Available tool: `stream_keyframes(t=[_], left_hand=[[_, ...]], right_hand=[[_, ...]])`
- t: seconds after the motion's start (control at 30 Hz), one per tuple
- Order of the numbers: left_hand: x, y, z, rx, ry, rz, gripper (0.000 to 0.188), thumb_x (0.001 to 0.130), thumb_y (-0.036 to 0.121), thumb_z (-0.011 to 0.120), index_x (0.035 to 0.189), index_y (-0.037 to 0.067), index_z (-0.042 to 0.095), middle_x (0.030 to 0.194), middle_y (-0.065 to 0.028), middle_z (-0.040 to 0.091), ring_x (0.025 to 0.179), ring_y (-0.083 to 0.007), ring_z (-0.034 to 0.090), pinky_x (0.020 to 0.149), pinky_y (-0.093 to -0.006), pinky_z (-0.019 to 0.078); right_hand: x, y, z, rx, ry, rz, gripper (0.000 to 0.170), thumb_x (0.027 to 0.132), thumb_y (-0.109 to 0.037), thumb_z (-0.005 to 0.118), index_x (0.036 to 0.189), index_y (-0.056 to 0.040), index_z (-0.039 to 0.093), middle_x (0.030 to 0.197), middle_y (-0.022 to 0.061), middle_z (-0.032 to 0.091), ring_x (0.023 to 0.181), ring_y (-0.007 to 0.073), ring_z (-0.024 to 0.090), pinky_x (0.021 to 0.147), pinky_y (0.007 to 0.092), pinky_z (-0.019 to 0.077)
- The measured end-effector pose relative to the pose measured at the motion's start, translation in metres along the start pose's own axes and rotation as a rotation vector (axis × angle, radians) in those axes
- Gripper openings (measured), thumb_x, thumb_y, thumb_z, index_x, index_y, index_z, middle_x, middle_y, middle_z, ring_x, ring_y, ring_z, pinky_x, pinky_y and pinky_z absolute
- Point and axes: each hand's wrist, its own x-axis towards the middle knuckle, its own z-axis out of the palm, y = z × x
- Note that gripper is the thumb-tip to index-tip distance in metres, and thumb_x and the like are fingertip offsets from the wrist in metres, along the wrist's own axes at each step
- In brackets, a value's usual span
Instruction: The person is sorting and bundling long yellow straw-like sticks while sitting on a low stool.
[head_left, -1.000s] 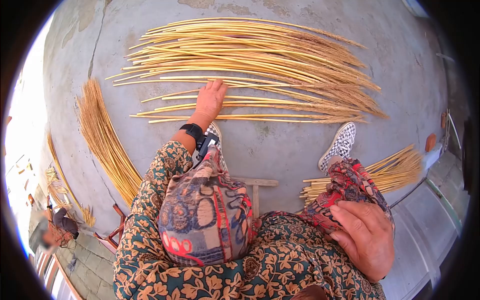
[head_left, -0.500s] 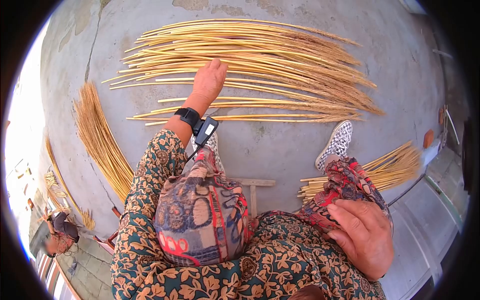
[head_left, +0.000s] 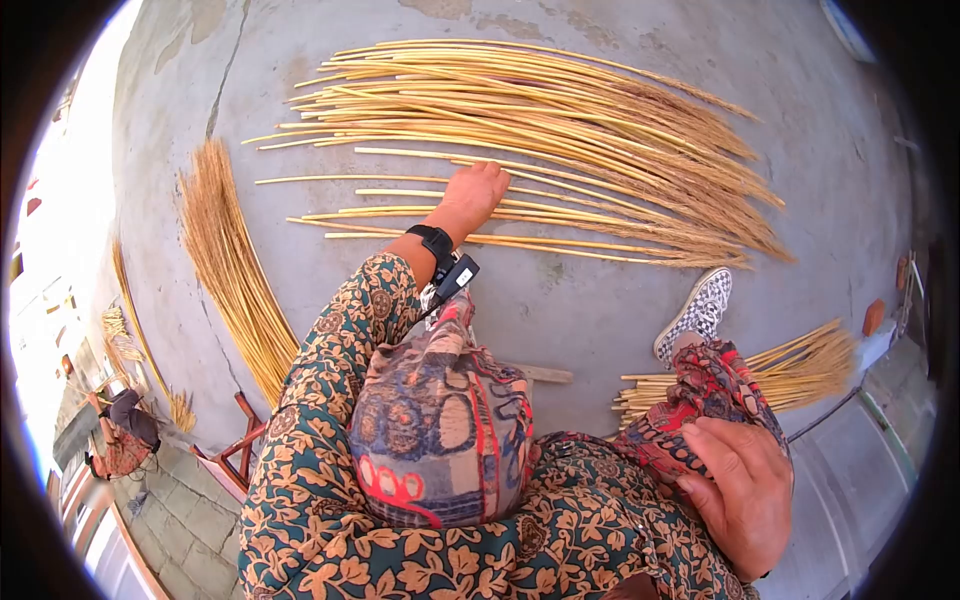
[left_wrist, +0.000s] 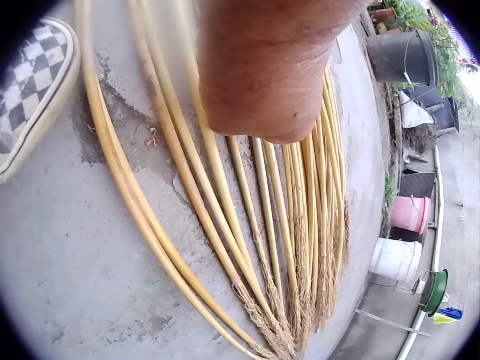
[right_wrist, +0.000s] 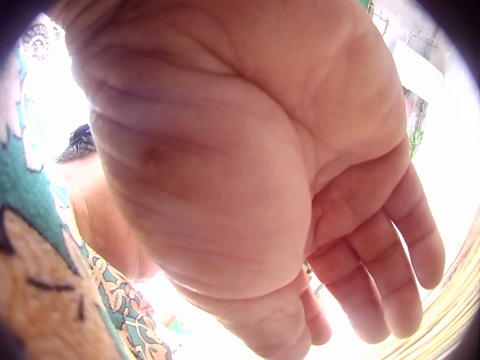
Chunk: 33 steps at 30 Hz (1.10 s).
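Apparently sorting: left hand (head_left: 472,197) is at the spread tasselled stalks (head_left: 560,130), fingertips hidden, can't tell grip; right hand (head_left: 745,495) relaxed, empty; next move likely needs a clean pinch.

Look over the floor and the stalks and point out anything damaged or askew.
The floor has a dark crack, left of the large stalk pile in the head view; it looks like damage. Some stalks in that pile lie slantwise across others, slightly askew.
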Motion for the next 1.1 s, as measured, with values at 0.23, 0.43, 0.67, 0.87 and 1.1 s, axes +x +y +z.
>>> stream_keyframes(t=[0.23, 0.43, 0.67, 0.87, 1.1], left_hand=[[0.001, 0.021, -0.005, -0.118, 0.225, 0.057, 0.009, 0.075, 0.011, 0.058, 0.085, 0.010, 0.057, 0.086, -0.0070, 0.056, 0.087, -0.0263, 0.058, 0.071, -0.0397, 0.0476], [-0.004, 0.038, -0.016, -0.157, 0.118, 0.134, 0.012, 0.075, 0.011, 0.060, 0.086, 0.011, 0.055, 0.085, -0.0063, 0.056, 0.091, -0.0259, 0.056, 0.075, -0.0391, 0.0454], [-0.018, 0.059, 0.000, -0.226, 0.045, 0.314, 0.014, 0.076, 0.007, 0.056, 0.090, 0.009, 0.054, 0.088, -0.0074, 0.056, 0.091, -0.0266, 0.057, 0.076, -0.0369, 0.0470], [-0.023, 0.061, 0.014, -0.305, 0.034, 0.310, 0.020, 0.077, 0.006, 0.054, 0.097, 0.007, 0.055, 0.095, -0.0097, 0.056, 0.095, -0.0274, 0.056, 0.083, -0.0377, 0.0463], [-0.029, 0.049, 0.021, -0.284, 0.152, 0.179, 0.020, 0.078, 0.006, 0.054, 0.098, 0.005, 0.057, 0.096, -0.0118, 0.055, 0.093, -0.0300, 0.056, 0.082, -0.0387, 0.0470]], right_hand=[[0.001, 0.001, -0.002, -0.002, -0.004, -0.015, 0.047, 0.064, -0.015, 0.076, 0.109, -0.0057, 0.064, 0.104, 0.0125, 0.063, 0.090, 0.0315, 0.061, 0.078, 0.0412, 0.0482], [-0.003, 0.011, -0.001, 0.021, 0.007, -0.022, 0.052, 0.062, -0.016, 0.079, 0.112, -0.0090, 0.064, 0.103, 0.0092, 0.062, 0.089, 0.0279, 0.061, 0.076, 0.0394, 0.0487], [-0.004, 0.011, -0.003, 0.020, 0.007, -0.013, 0.054, 0.061, -0.017, 0.079, 0.112, -0.0101, 0.064, 0.102, 0.0083, 0.062, 0.089, 0.0275, 0.061, 0.076, 0.0391, 0.0490], [-0.003, 0.012, -0.002, 0.022, 0.005, -0.015, 0.055, 0.060, -0.017, 0.079, 0.113, -0.0101, 0.064, 0.102, 0.0082, 0.062, 0.088, 0.0275, 0.061, 0.077, 0.0392, 0.0492], [-0.005, 0.013, 0.000, 0.020, 0.012, -0.023, 0.055, 0.060, -0.017, 0.079, 0.113, -0.0099, 0.064, 0.102, 0.0080, 0.062, 0.088, 0.0277, 0.061, 0.076, 0.0395, 0.0490]])
